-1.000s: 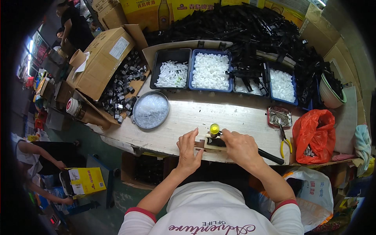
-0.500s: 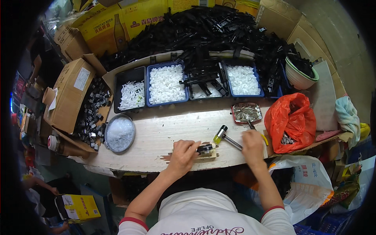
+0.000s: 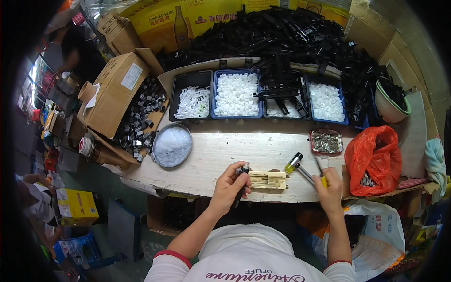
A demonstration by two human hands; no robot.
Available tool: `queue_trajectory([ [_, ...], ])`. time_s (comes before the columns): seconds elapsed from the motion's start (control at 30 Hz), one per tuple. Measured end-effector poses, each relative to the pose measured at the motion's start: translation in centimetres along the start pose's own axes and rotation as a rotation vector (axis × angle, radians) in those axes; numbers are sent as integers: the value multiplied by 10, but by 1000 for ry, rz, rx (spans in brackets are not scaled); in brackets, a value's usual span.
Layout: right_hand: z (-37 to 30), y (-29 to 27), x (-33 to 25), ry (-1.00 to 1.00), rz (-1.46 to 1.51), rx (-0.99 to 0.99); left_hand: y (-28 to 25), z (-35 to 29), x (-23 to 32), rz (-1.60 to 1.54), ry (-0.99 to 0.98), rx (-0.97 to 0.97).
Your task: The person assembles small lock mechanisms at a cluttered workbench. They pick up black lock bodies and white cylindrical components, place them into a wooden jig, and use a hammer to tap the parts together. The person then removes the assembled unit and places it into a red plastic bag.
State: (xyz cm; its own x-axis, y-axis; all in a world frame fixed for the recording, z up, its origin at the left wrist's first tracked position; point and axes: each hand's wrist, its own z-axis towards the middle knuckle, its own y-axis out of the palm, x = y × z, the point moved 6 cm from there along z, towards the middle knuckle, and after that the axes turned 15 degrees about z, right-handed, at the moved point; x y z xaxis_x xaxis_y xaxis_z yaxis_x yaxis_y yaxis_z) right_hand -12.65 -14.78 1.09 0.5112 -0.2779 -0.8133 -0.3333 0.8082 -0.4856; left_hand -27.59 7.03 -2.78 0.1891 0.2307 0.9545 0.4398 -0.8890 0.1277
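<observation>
My left hand (image 3: 229,189) is closed around a narrow black plastic part (image 3: 241,188), most of it hidden by my fingers. Just right of that hand lies a pale wooden block (image 3: 268,180) with a slot cut along it. My right hand (image 3: 330,189) grips a yellow-handled tool (image 3: 323,181); its thin dark tip points away from me, and its exact kind is hard to make out. Between the block and my right hand rests a hammer (image 3: 293,163) with a yellow and metal head, its steel handle reaching toward that hand.
Beyond the hammer sits a red tray of metal pins (image 3: 326,141). A red plastic bag (image 3: 373,160) stands at the right. A round metal dish (image 3: 172,145) holds clear small pieces. Bins of white parts (image 3: 237,95) line the back, before heaped black parts (image 3: 282,40).
My left hand has lifted the black part off the wooden block and drawn it left. My right hand now shows round the yellow-handled tool, its tip away from the pins. The view has swung left.
</observation>
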Motion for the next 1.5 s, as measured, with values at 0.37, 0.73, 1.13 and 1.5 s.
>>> queue_trajectory([
  [0.37,-23,92,-64,-103,227,-520,-4,-23,10,333,157,91],
  [0.73,-28,104,-71,-87,154,-544,-11,-33,13,473,243,133],
  [1.13,-29,114,-76,-99,39,-668,-19,-34,-3,465,90,125],
  [1.5,-35,143,-104,-375,61,-785,-83,-86,-60,-63,-402,-204],
])
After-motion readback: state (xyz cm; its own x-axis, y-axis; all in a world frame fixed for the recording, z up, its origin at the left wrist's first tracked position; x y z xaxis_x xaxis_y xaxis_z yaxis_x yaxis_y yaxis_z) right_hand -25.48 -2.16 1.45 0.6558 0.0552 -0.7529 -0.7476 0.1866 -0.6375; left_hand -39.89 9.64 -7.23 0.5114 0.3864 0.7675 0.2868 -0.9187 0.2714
